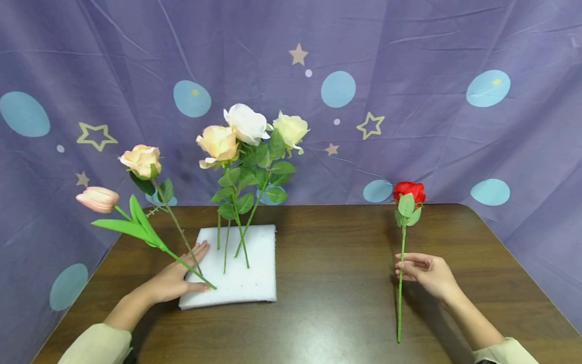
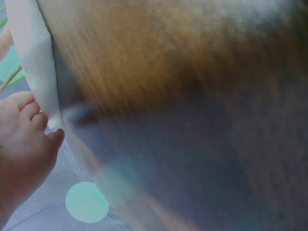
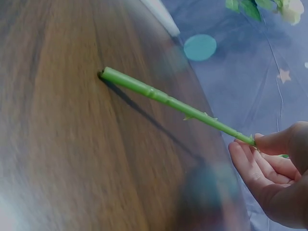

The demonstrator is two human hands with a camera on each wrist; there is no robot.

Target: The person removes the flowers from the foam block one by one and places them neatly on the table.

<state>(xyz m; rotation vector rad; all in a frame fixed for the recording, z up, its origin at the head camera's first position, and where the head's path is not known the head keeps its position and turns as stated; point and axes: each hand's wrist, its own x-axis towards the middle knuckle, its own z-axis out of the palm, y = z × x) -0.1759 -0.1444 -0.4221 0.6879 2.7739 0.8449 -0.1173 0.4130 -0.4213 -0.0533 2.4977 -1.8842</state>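
My left hand (image 1: 175, 280) rests at the left edge of a white foam block (image 1: 261, 283), fingers and thumb spread over its top. Several flowers stand in the foam: a pink tulip (image 1: 97, 199), a peach rose (image 1: 142, 162), another peach rose (image 1: 218, 144), a white rose (image 1: 247, 124) and a cream rose (image 1: 291, 130). On the right, my right hand (image 1: 429, 273) pinches the green stem (image 1: 402, 242) of a red rose (image 1: 411, 191), bloom upward. The stem's cut end (image 3: 107, 73) points toward the table in the right wrist view.
The brown wooden table (image 1: 336, 273) stands before a purple curtain (image 1: 273, 30) printed with stars and blue ovals. The tulip and the nearest peach rose lean left, over my left hand. Several small holes dot the foam's near part.
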